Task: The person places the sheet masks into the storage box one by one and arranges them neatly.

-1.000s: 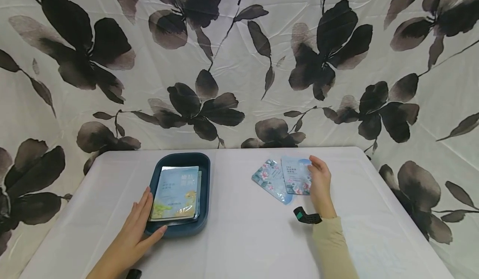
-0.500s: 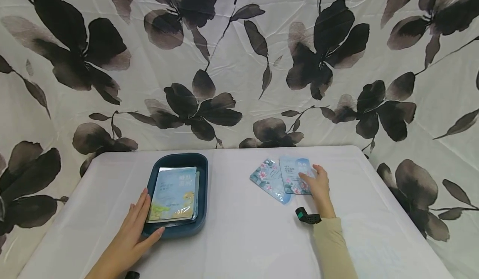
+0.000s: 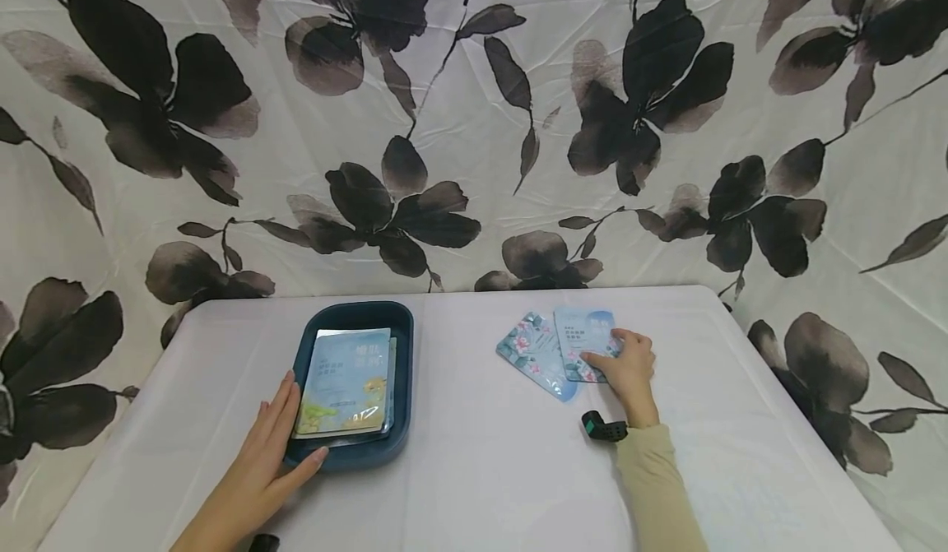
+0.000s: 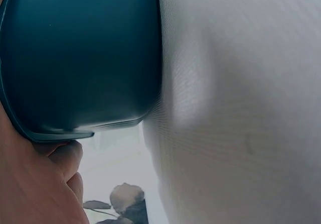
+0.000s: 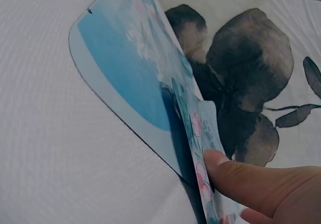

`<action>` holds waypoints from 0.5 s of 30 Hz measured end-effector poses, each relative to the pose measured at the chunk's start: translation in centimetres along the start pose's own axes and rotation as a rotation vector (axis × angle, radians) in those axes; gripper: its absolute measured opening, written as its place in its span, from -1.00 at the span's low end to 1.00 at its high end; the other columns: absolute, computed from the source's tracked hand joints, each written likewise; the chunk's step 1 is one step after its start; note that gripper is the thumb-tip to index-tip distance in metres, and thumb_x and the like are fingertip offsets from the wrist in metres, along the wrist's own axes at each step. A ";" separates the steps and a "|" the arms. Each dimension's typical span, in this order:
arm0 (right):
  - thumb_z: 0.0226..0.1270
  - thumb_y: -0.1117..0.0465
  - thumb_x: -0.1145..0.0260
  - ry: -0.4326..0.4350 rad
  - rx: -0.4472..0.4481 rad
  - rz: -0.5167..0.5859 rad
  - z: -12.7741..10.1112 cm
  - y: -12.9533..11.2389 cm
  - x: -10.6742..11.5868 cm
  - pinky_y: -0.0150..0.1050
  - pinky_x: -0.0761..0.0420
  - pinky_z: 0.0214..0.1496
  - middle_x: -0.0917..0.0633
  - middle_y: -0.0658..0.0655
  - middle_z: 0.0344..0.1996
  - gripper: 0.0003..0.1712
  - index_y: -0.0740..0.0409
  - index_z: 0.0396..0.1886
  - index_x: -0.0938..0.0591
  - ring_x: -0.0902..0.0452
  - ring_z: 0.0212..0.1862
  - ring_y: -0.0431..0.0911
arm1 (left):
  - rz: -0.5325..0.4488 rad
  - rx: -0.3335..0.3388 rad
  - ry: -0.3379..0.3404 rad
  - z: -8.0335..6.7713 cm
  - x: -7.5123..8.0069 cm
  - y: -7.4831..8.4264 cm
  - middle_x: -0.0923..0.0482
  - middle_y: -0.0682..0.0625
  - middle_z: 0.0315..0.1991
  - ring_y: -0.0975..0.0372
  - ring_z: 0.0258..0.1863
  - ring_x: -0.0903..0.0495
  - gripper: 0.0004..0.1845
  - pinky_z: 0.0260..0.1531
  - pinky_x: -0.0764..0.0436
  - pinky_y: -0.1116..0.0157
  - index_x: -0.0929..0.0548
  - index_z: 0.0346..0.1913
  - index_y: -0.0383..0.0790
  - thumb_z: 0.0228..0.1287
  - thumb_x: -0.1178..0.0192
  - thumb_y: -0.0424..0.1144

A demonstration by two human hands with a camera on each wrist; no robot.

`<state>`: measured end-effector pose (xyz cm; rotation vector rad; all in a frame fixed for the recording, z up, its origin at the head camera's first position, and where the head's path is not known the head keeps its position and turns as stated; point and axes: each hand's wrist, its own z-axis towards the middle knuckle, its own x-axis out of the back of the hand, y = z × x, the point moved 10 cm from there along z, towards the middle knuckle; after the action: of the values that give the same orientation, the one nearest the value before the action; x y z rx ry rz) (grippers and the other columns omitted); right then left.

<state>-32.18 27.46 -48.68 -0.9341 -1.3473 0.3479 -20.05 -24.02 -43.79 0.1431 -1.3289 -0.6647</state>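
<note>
Backdrop: white cloth printed with large black and grey flowers hangs behind and beside my table, which is covered in plain white.
Left grip: my left hand lies with straight fingers against the near left wall of the dark blue tray, thumb along its front rim; nothing is clasped.
Tray: it sits on the left half of the table and holds a stack of flat packets.
Top packet in tray: pale blue with a yellow-green picture low down; it carries printed characters, too small for me to read.
Right grip: my right hand has its fingers curled over the lower right edge of the light blue sachet, and the wrist view shows a fingertip pressed on that edge, which is raised off the table.
Light blue sachet: right of centre on the table, overlapping the floral sachet; its dark lettering is not legible.
Floral sachet: teal with pink blossoms, lying flat just left of the other.
Wrist: a small black device sits by my beige sleeve.
</note>
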 end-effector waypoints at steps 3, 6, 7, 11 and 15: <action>0.16 0.12 -0.50 -0.009 -0.011 -0.021 -0.2 -0.1 0.1 0.23 -0.22 0.25 -0.24 0.53 0.19 -0.15 0.49 0.30 -0.33 -0.17 0.16 0.32 | 0.003 0.003 -0.005 0.0 -0.1 0.0 0.39 -0.04 0.61 0.17 0.57 0.34 0.05 0.49 0.37 0.14 0.18 0.59 -0.27 0.33 -0.28 0.02; 0.15 0.08 -0.50 -0.004 -0.001 -0.083 -0.3 -0.6 0.1 0.21 -0.25 0.21 -0.27 0.54 0.09 -0.11 0.57 0.25 -0.31 -0.15 0.11 0.34 | 0.007 0.017 -0.018 0.0 -0.2 -0.1 0.41 -0.03 0.61 0.15 0.57 0.34 0.05 0.49 0.38 0.12 0.19 0.59 -0.27 0.34 -0.27 0.05; 0.14 0.05 -0.51 0.000 0.005 -0.109 -0.3 -0.8 0.2 0.22 -0.24 0.20 -0.27 0.55 0.07 -0.09 0.59 0.23 -0.30 -0.13 0.11 0.35 | 0.005 0.021 -0.023 0.0 -0.2 -0.1 0.42 -0.03 0.61 0.14 0.57 0.34 0.05 0.49 0.38 0.12 0.20 0.59 -0.27 0.35 -0.26 0.06; 0.09 -0.02 -0.52 0.021 0.014 -0.173 -0.4 -1.1 0.5 0.23 -0.22 0.18 -0.27 0.57 0.05 -0.02 0.61 0.22 -0.30 -0.12 0.11 0.40 | 0.002 0.021 -0.025 0.1 -0.1 -0.1 0.42 -0.03 0.61 0.11 0.57 0.33 0.05 0.49 0.39 0.12 0.20 0.59 -0.27 0.35 -0.26 0.04; 0.06 -0.03 -0.54 0.029 0.000 -0.190 -0.4 -0.9 0.7 0.20 -0.24 0.12 -0.38 0.54 -0.07 -0.08 0.63 0.11 -0.38 -0.19 0.02 0.36 | -0.002 0.005 -0.017 0.1 0.0 0.0 0.40 -0.05 0.61 0.12 0.57 0.32 0.05 0.49 0.39 0.14 0.18 0.59 -0.28 0.33 -0.29 0.00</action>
<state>-31.86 27.24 -47.47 -0.8010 -1.3967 0.1882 -20.09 -23.98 -43.78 0.1425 -1.3472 -0.6656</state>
